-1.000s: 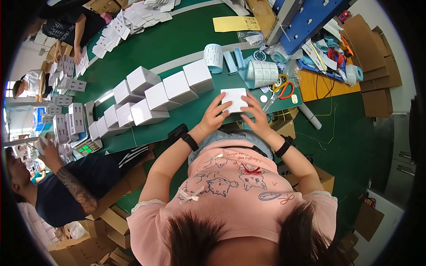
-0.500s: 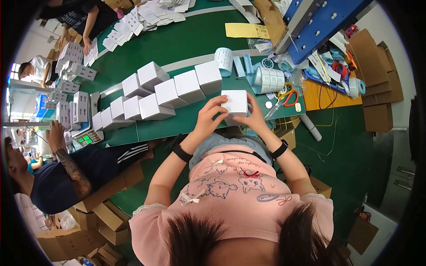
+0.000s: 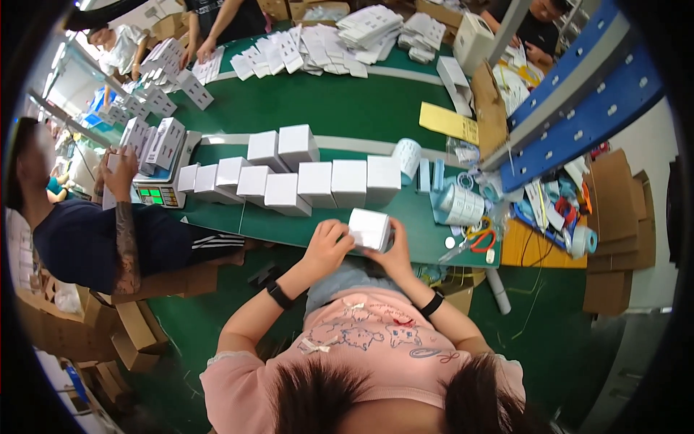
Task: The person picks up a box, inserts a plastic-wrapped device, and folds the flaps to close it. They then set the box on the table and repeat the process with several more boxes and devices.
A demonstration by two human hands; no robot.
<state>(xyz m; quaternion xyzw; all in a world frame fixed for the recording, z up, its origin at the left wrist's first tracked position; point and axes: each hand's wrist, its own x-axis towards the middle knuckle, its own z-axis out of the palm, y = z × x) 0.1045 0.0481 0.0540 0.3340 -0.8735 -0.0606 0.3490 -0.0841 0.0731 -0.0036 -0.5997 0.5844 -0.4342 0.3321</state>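
A small white carton [image 3: 369, 230] is held over the near edge of the green table, slightly tilted, its pale top face toward me. My right hand [image 3: 392, 252] grips it from the right side and beneath. My left hand [image 3: 329, 246] is closed with its curled fingers against the carton's left side. Just beyond stand several closed white cartons [image 3: 314, 184] in a long row, with two more white cartons [image 3: 298, 145] behind them.
Right of the cartons are a label roll [image 3: 463, 205], orange-handled scissors [image 3: 483, 241] and a cluttered blue tray [image 3: 542, 220]. A co-worker [image 3: 79, 224] sits left by a scale [image 3: 163, 189]. Flat white cartons [image 3: 311, 50] lie across the table's far side.
My view has lifted, showing more of the table's far side and another person at the far right. The carton has turned and tilted between my hands, which still hold it.
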